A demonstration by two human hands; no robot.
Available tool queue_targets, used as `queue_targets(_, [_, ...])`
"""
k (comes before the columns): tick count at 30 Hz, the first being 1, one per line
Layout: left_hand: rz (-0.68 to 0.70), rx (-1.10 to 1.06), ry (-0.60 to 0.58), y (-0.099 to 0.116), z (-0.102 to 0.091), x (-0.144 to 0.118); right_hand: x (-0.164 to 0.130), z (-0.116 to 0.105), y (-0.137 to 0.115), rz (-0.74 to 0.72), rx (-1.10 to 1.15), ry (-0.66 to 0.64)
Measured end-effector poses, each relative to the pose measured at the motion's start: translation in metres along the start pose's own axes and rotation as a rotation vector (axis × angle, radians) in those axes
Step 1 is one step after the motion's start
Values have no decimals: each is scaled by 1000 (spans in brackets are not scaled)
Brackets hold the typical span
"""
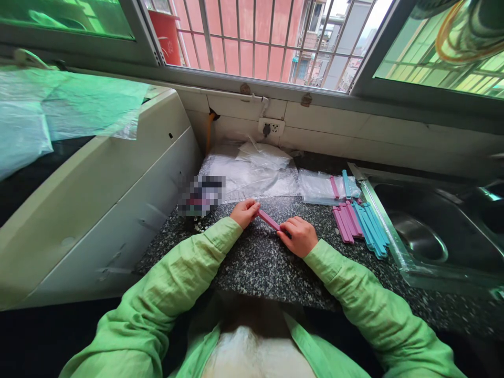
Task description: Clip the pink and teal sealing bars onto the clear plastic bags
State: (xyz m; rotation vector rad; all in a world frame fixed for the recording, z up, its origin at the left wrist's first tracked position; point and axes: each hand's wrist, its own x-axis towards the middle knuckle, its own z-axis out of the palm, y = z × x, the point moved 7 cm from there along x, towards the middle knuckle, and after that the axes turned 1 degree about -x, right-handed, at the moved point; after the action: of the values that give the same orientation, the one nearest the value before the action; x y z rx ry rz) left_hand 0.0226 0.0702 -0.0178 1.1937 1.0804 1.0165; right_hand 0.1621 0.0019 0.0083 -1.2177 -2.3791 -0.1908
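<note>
A pink plastic clip stick (269,220) is held between both hands above the speckled granite counter (255,262). My left hand (244,212) pinches its upper left end. My right hand (298,235) grips its lower right end. Both arms wear light green sleeves. To the right lies a pile of pink sticks (345,221) beside a pile of blue sticks (370,228). Clear plastic bags (252,176) lie behind my hands; one bag (326,187) holds a pink and a blue stick.
A steel sink (433,231) sits at the right, its rim touching the blue sticks. A large white appliance (98,199) slants along the left. A blurred object (200,195) rests by it. A wall socket (271,127) sits under the barred window (255,37).
</note>
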Motion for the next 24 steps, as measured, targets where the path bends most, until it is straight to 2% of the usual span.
queue_targets(9, [47, 28, -21, 0, 1, 0, 1, 3, 0, 21, -57, -16])
queue_targets(18, [35, 50, -50, 1, 1, -1, 3, -11, 1, 45, -65, 125])
queue_targets(24, [105, 161, -73, 8, 6, -4, 3, -15, 1, 63, -91, 141])
